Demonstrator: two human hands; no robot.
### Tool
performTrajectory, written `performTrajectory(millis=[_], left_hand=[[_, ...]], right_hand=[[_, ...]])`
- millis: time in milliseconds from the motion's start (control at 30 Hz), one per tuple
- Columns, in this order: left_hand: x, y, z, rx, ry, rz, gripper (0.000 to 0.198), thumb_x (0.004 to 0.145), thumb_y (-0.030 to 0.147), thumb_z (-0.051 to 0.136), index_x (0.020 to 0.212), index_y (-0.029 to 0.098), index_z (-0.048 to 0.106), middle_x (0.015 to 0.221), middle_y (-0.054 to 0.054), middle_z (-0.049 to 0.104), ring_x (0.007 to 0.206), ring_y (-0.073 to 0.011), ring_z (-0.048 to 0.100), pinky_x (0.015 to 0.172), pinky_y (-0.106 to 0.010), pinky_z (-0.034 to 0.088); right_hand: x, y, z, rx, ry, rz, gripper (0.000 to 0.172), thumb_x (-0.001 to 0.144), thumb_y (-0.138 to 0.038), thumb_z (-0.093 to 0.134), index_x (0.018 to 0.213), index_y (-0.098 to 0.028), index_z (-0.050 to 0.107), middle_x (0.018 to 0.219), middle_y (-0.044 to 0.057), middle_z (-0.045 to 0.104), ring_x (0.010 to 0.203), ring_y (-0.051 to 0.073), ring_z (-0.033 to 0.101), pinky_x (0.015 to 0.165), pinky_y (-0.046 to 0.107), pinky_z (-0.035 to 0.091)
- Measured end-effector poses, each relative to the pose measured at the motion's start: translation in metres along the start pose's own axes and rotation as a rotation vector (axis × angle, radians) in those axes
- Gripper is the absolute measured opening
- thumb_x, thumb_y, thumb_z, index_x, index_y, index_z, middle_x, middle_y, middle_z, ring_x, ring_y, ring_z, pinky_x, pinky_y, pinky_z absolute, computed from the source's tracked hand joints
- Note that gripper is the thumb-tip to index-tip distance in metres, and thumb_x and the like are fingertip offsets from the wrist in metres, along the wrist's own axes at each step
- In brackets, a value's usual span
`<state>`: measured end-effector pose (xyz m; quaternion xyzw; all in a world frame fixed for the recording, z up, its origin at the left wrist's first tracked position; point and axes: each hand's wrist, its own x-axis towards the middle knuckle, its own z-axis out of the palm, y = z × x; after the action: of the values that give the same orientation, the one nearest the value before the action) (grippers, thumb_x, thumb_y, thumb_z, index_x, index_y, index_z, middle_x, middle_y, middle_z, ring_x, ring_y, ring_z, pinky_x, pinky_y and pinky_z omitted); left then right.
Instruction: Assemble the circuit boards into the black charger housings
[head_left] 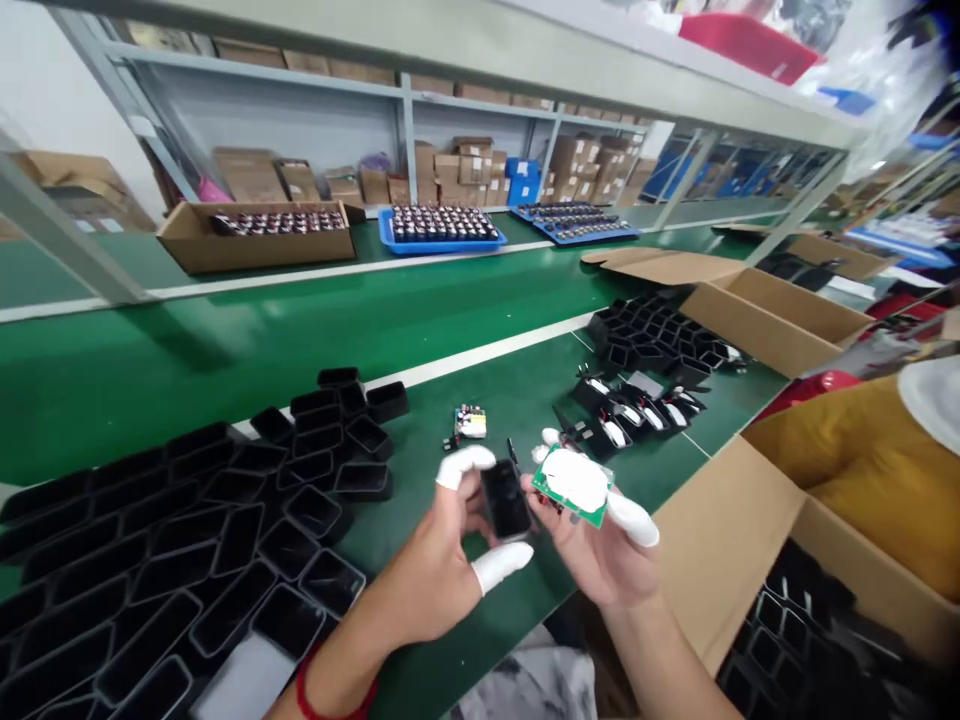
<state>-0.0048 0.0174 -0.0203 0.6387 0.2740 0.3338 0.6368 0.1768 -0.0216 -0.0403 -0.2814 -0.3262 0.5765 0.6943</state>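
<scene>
My left hand (450, 555), with white finger cots, grips a small black plastic case (506, 500) between thumb and fingers, its open side facing me. Close beside it, my right hand (611, 560) holds a green circuit board (574, 485) whose upper face is largely covered by a white patch. The case and the board are near each other but apart. Just beyond my hands, another small circuit board (470, 421) with components lies on the green bench (420, 600). A thin dark pen-like object (512, 452) lies behind the case.
Many empty black cases (292, 545) cover the bench at left. Cases with white-patched boards (615, 430) lie at right, before more black cases (660, 335). An open carton (885, 570) of cases stands at lower right, near a person in mustard clothing (862, 450). Blue trays (442, 245) line the back.
</scene>
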Motion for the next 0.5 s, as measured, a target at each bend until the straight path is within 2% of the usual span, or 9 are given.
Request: performTrajectory(millis=[67,100,200,267,333,500], left_hand=[[0.002,-0.006,-0.002,0.097,0.101,0.004,0.073,0.081,0.019,0.073,0.140,0.025,0.030,0.137,-0.015,0.055,0.115,-0.0253,0.063,0.100,-0.044,0.055],[0.003,-0.007,-0.003,0.139,0.124,0.006,0.073,0.080,0.020,0.076,0.140,0.024,0.034,0.136,-0.014,0.056,0.115,-0.0257,0.063,0.102,-0.044,0.054],[0.005,-0.005,-0.006,0.166,0.116,0.063,0.061,0.079,0.018,0.076,0.133,0.021,0.049,0.136,-0.013,0.053,0.121,-0.0260,0.060,0.100,-0.038,0.056],[0.007,-0.001,-0.008,0.112,0.099,0.109,0.058,0.078,0.013,0.075,0.131,0.020,0.053,0.137,-0.013,0.051,0.122,-0.0262,0.060,0.093,-0.033,0.059],[0.007,0.003,-0.011,0.052,0.094,0.120,0.059,0.076,0.009,0.075,0.131,0.019,0.055,0.135,-0.013,0.056,0.119,-0.0261,0.064,0.091,-0.031,0.060],[0.008,0.008,-0.016,0.012,0.100,0.142,0.063,0.073,0.005,0.078,0.132,0.021,0.059,0.135,-0.011,0.065,0.117,-0.0257,0.067,0.089,-0.027,0.060]], right_hand=[[-0.007,-0.004,-0.003,-0.129,0.037,-0.091,0.039,0.082,-0.045,0.070,0.117,-0.031,0.070,0.115,0.008,0.077,0.101,0.032,0.075,0.093,0.053,0.060],[-0.010,-0.006,-0.003,-0.200,0.051,-0.145,0.044,0.080,-0.043,0.073,0.123,-0.033,0.067,0.120,0.007,0.075,0.107,0.033,0.073,0.098,0.055,0.057],[-0.018,-0.014,0.001,-0.423,0.049,-0.265,0.055,0.080,-0.034,0.077,0.132,-0.035,0.060,0.133,0.008,0.067,0.119,0.034,0.067,0.107,0.057,0.051],[-0.019,-0.018,0.004,-0.555,-0.003,-0.305,0.057,0.081,-0.026,0.077,0.135,-0.032,0.060,0.135,0.011,0.065,0.120,0.034,0.066,0.105,0.056,0.053],[-0.017,-0.019,0.006,-0.654,-0.088,-0.317,0.061,0.078,-0.018,0.080,0.135,-0.030,0.061,0.131,0.013,0.067,0.121,0.036,0.065,0.102,0.055,0.056],[-0.008,-0.015,-0.002,-0.733,-0.251,-0.289,0.073,0.077,-0.008,0.078,0.141,-0.032,0.054,0.131,0.013,0.067,0.124,0.037,0.063,0.097,0.053,0.058]])
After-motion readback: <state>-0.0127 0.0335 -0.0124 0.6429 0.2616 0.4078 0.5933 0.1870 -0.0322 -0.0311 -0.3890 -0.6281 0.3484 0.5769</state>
